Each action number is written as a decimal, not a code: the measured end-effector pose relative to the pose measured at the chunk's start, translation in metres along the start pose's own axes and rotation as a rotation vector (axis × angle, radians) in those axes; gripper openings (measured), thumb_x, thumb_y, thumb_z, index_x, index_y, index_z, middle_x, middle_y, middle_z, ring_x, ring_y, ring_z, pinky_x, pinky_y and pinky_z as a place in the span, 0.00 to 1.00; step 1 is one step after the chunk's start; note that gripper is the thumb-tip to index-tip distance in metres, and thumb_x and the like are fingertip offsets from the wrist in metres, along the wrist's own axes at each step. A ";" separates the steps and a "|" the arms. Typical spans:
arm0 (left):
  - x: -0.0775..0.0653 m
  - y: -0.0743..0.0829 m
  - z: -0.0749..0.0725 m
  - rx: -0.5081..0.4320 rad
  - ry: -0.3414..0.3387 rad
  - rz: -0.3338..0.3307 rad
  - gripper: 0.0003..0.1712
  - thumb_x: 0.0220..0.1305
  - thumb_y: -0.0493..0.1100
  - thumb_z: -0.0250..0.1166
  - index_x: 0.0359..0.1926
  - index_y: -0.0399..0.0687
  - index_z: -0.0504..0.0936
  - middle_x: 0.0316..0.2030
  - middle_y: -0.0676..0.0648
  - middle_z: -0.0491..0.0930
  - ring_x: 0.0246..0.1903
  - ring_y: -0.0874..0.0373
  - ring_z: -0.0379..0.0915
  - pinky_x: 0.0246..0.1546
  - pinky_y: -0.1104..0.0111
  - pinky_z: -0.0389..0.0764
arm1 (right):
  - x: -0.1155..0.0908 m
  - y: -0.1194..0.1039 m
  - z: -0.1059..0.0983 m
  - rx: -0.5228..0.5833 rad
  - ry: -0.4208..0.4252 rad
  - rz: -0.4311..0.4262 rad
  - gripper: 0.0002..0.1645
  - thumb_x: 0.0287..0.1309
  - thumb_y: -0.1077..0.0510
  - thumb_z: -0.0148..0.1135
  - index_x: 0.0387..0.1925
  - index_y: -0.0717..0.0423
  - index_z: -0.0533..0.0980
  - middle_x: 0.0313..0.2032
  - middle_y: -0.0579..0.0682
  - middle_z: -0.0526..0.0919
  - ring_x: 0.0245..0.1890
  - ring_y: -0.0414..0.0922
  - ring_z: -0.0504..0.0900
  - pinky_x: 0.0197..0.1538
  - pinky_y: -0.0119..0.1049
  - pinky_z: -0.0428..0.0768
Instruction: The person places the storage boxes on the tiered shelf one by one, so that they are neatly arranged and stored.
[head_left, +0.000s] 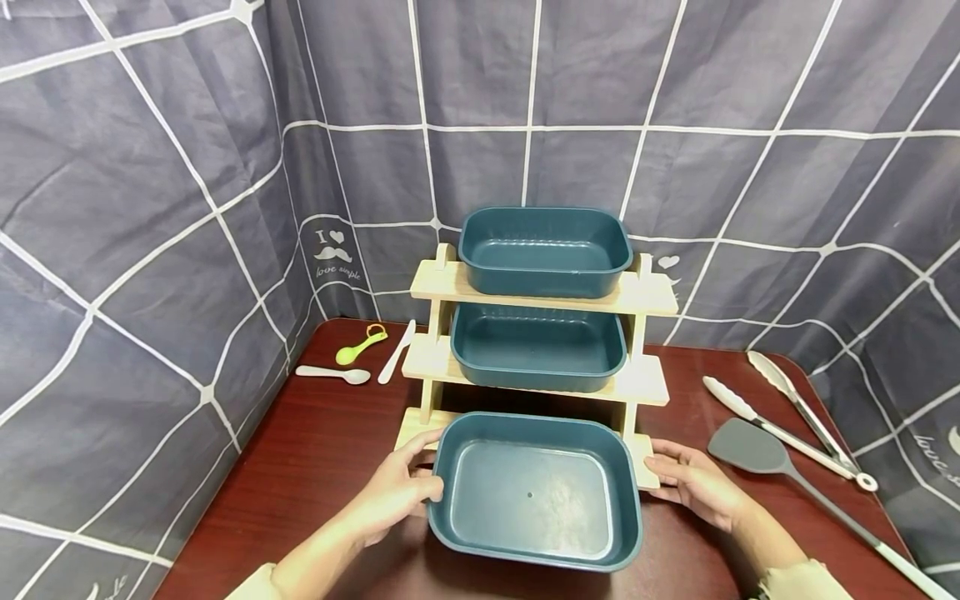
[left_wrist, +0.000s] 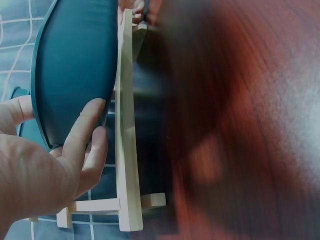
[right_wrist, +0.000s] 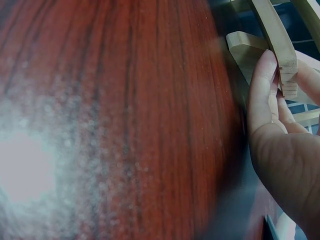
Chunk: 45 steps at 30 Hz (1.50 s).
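Observation:
A dark teal rectangular bin (head_left: 531, 500) is at the front of a three-tier wooden shelf (head_left: 641, 467), overlapping its lowest board in the head view. My left hand (head_left: 392, 493) grips the bin's left end. In the left wrist view, that hand's fingers (left_wrist: 82, 132) lie along the outside of the bin (left_wrist: 75, 70), near the board (left_wrist: 127, 125). On the other side, my right hand (head_left: 696, 483) holds the right end of the lowest board; the right wrist view shows fingers on both faces of the board end (right_wrist: 288, 72).
Two more teal bins stand on the top (head_left: 546, 250) and middle (head_left: 538, 346) boards. Left of the shelf lie a white spoon (head_left: 330, 372), a yellow-green measuring spoon (head_left: 360, 344) and a white knife (head_left: 397, 352). On the right are tongs (head_left: 795, 433) and a grey spatula (head_left: 750, 446).

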<state>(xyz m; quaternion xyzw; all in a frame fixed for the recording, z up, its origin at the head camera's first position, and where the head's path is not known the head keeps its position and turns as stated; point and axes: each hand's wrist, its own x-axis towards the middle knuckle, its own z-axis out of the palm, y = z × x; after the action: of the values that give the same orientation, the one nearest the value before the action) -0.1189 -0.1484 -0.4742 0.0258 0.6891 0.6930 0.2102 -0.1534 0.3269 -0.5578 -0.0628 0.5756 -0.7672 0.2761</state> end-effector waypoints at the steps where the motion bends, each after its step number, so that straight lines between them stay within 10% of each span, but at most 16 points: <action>1: 0.001 0.000 -0.001 -0.002 0.004 -0.001 0.49 0.50 0.28 0.62 0.77 0.43 0.64 0.55 0.35 0.79 0.44 0.46 0.83 0.35 0.50 0.88 | 0.000 0.000 0.000 -0.005 0.005 0.002 0.17 0.78 0.66 0.48 0.58 0.45 0.75 0.51 0.47 0.85 0.49 0.44 0.86 0.55 0.43 0.84; 45: 0.063 0.003 -0.008 0.021 0.052 0.004 0.44 0.49 0.29 0.63 0.72 0.44 0.70 0.57 0.32 0.78 0.38 0.44 0.84 0.35 0.50 0.88 | -0.001 0.001 -0.002 -0.046 0.039 0.019 0.17 0.79 0.63 0.48 0.57 0.41 0.74 0.51 0.45 0.85 0.49 0.43 0.86 0.53 0.40 0.84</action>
<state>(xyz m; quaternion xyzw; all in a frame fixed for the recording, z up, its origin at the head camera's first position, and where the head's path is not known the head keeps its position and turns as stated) -0.1798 -0.1356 -0.4879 0.0113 0.7015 0.6867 0.1906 -0.1530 0.3285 -0.5592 -0.0489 0.5989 -0.7522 0.2705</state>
